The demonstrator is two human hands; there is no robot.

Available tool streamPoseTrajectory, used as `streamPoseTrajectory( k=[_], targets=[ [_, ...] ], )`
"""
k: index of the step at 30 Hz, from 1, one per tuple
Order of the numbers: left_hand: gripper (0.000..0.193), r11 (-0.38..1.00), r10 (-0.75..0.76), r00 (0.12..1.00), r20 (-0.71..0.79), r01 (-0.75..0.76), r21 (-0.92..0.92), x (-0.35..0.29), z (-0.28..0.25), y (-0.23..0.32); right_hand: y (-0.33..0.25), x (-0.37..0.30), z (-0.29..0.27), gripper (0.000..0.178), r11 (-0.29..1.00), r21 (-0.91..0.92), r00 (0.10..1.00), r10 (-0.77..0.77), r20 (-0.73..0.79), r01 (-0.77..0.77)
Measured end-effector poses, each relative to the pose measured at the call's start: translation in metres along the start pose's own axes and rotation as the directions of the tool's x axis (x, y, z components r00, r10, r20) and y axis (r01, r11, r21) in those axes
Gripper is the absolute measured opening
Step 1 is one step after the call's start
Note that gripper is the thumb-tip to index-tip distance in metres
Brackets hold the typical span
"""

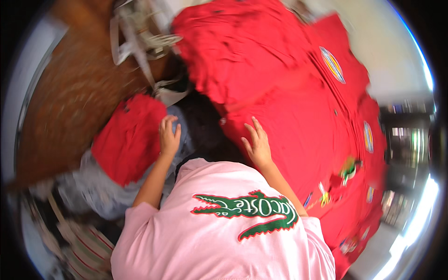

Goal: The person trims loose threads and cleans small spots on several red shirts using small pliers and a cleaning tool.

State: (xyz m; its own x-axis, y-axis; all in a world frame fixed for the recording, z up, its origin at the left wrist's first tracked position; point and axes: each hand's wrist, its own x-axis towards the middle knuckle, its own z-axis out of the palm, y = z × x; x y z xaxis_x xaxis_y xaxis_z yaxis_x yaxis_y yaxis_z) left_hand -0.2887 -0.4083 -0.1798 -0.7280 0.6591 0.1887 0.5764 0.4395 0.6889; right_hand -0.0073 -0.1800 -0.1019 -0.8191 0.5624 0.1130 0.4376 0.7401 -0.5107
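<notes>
A wide spread of red fabric (289, 121) fills the middle and right. Several oval patches lie along its far right side, one of them a blue and yellow patch (332, 64). My right hand (257, 144) is at the near left edge of this fabric, fingers spread and holding nothing. On the left, a smaller red cloth piece (128, 137) rests on crumpled pale bluish cloth (98, 186). My left hand (169, 135) is at its right edge, fingers loosely bent and apart. Whether it touches the cloth I cannot tell.
Small scissors with yellow handles (325, 198) and a green item (349, 170) lie on the fabric to the right. White straps and cords (149, 39) hang at the upper left above a brown floor (74, 93). A striped cloth (88, 249) sits at the lower left.
</notes>
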Motion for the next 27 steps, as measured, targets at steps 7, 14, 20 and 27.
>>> streamPoseTrajectory(
  k=[7,14,20,27],
  targets=[
    [0.06,0.396,0.737,0.11,0.667,0.729,-0.558,0.054,0.0,0.3,0.051,-0.097,-0.02,0.048,0.869,0.186,0.789,0.495,-0.365,-0.459],
    [0.068,0.319,0.863,-0.493,-0.112,0.703,-0.636,0.075,-0.065,0.474,0.046,-0.211,-0.026,0.039,0.644,0.379,0.387,0.731,-0.562,-0.665],
    [0.066,0.15,0.877,-0.442,-0.189,0.626,-0.765,0.03,-0.021,0.497,0.019,-0.266,-0.011,0.034,0.52,0.502,0.206,0.808,-0.552,-0.691],
    [0.031,0.176,0.758,-0.476,-0.446,0.808,-0.562,-0.011,-0.004,0.493,0.037,-0.283,-0.042,0.035,0.588,0.332,0.324,0.74,-0.589,-0.737]
  ],
)
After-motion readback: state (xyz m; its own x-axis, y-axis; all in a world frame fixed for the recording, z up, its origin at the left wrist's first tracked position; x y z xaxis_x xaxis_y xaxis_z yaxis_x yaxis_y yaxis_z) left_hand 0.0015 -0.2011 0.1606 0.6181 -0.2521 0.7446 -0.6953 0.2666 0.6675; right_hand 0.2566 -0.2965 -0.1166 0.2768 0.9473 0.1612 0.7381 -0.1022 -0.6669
